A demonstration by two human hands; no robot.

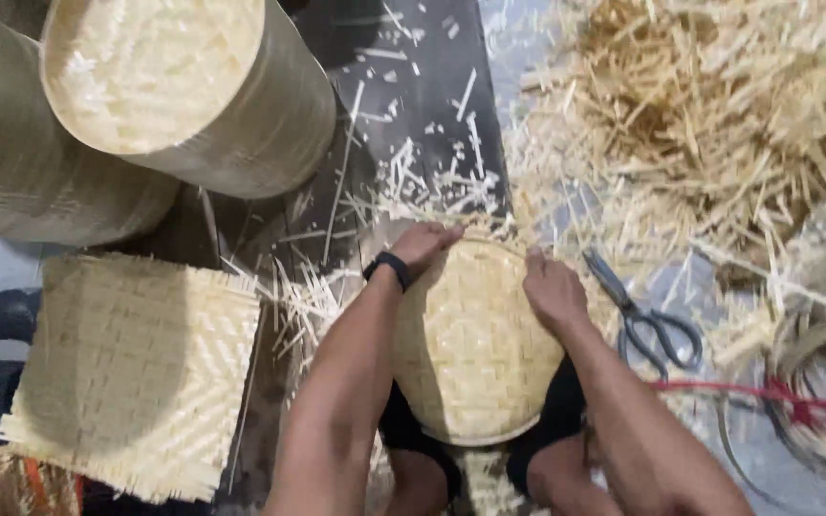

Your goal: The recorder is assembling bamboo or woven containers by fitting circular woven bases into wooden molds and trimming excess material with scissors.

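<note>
A dark floor [432, 57] littered with bamboo offcuts is lying under a round woven basket [470, 344] propped between the person's knees.

The left hand [424, 243] is curling over the basket's far rim and the right hand [552, 287] is pressing flat on its right edge; whether the fingers are pinching a strip, I cannot tell. Loose strip ends could prick skin or spring out. Scissors [647, 320] are lying just right of the basket, a square woven mat [136, 373] left of it, and splint heaps [719, 124] are crowding beyond.
</note>
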